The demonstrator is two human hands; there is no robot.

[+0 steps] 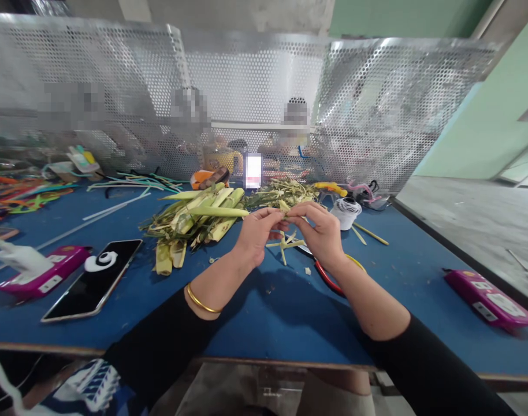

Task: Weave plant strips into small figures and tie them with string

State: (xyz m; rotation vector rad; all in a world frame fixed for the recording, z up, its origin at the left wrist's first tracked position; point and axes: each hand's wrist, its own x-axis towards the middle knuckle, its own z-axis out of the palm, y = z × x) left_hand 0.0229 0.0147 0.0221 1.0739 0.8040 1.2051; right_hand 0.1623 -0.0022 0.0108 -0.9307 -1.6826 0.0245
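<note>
My left hand [256, 232] and my right hand [319, 230] meet above the middle of the blue table, fingertips pinched together on a small pale green leaf piece [283, 206]. Most of that piece is hidden by the fingers. Just beneath the hands lies a small star-like form of pale strips [283, 244]. Partly under my right hand are scissors [328, 277] with red and yellow handles. A pile of green leaf stalks [203, 216] is left of my left hand, and one long stalk points toward it. Behind the hands is a heap of thin shredded strips [285, 192].
A perforated metal screen [255, 75] stands behind the table [281, 329]. At left are a phone [95, 283] and a magenta power strip [51, 271]; another magenta strip [491, 297] is at right. A white cup-like container [345, 215] stands beyond my right hand.
</note>
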